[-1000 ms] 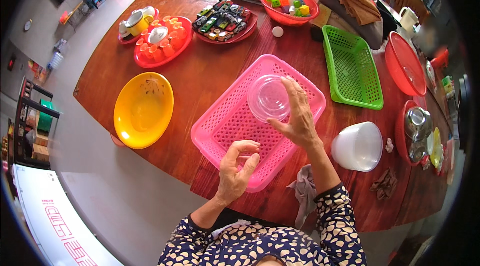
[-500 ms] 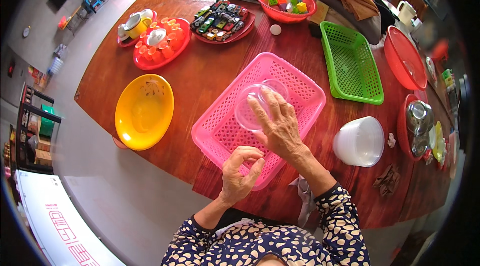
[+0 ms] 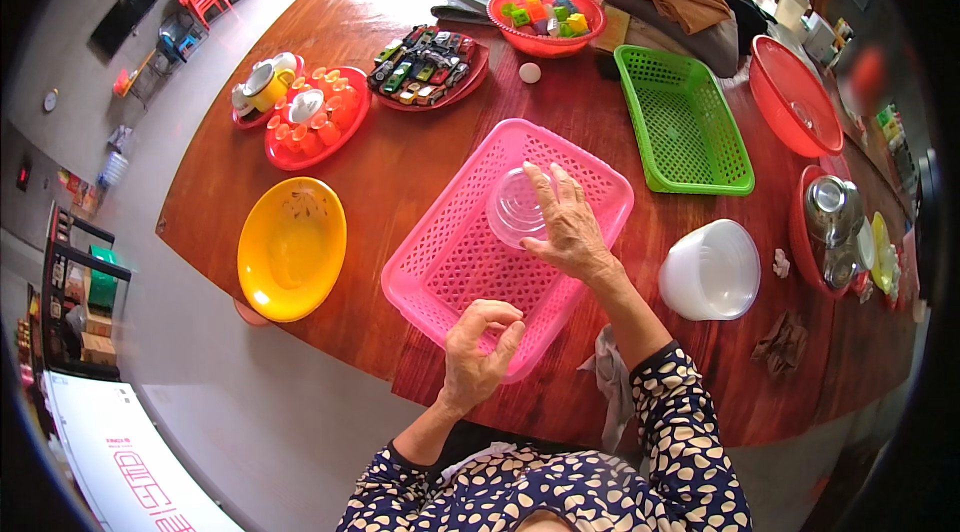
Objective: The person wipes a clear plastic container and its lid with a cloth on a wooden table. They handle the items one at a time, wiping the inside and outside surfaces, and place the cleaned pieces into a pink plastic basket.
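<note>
A pink perforated plastic basket [image 3: 440, 232] stands on the table in front of me. Inside it, towards the far side, is a round clear plastic bowl [image 3: 512, 210]. My right hand [image 3: 575, 232] reaches over the basket from the right, its fingers and thumb at the bowl's right rim. At the basket's near edge my left hand [image 3: 478, 357] is loosely curled, thumb close to the fingertips, with nothing visible in it. A nested stack of clear plastic bowls [image 3: 708, 272] lies to the right of the basket.
A yellow oval dish [image 3: 290, 247] lies to the left. Farther back are a red tray of cups [image 3: 345, 137], toy cars [image 3: 425, 67], a red bowl of coloured blocks [image 3: 545, 42] and a white ball [image 3: 530, 73]. A green basket [image 3: 690, 132] and red basin [image 3: 795, 97] stand at right.
The clear bowl sits slightly farther right, and its outline is now a single round instead of two offset circles. My right hand has shifted to its right rim. My left hand stays curled.
</note>
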The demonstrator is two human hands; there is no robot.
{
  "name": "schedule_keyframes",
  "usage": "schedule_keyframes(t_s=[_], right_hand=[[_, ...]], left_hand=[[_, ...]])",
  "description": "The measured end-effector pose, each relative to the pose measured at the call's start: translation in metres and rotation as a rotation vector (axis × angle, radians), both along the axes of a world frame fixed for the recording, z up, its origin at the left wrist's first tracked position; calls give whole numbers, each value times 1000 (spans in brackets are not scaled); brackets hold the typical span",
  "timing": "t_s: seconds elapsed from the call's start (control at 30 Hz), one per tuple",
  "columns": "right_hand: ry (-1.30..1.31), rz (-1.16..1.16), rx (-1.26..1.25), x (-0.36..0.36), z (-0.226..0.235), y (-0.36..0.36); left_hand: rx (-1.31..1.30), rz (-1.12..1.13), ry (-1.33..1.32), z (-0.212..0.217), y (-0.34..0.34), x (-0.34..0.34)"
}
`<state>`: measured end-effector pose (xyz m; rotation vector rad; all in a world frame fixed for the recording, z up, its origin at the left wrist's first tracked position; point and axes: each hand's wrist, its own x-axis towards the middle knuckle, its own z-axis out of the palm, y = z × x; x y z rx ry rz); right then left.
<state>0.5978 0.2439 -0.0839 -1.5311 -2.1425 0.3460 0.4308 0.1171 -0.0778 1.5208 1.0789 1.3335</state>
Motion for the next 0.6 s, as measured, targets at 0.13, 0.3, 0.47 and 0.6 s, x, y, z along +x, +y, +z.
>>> schedule_keyframes(t_s=[0.13, 0.3, 0.47, 0.6], right_hand=[[37, -16, 183, 13, 34, -28], [283, -135, 526, 79, 77, -95], [54, -663, 611, 183, 74, -145], [263, -791, 203, 220, 61, -156]], left_hand=[[-30, 13, 23, 0, 0, 0], [158, 79, 149, 13, -1, 12], [141, -119, 147, 35, -4, 65], [-121, -223, 165, 49, 13, 130]])
